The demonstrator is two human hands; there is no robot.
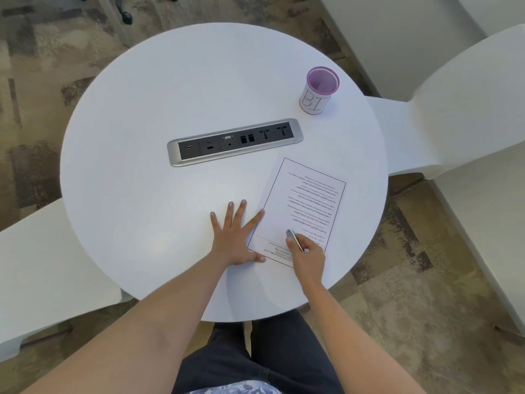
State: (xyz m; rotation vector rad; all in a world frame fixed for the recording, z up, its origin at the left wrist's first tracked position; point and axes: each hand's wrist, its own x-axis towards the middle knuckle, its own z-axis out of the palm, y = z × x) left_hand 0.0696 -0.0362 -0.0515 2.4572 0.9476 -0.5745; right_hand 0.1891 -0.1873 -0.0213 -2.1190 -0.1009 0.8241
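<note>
A printed sheet of paper [304, 206] lies at an angle on the round white table [170, 109], near its front right. My left hand [235, 240] lies flat on the table with fingers spread, its index fingertip and thumb touching the sheet's left edge. My right hand [308, 258] rests on the sheet's near corner and grips a small silver pen-like object [294, 238], whose tip points away from me over the text.
A purple mesh cup [319, 91] with a white paper label stands at the table's back right. A silver socket strip [235, 142] is set into the table's middle. White chairs stand at the left [42, 268] and right [454, 103].
</note>
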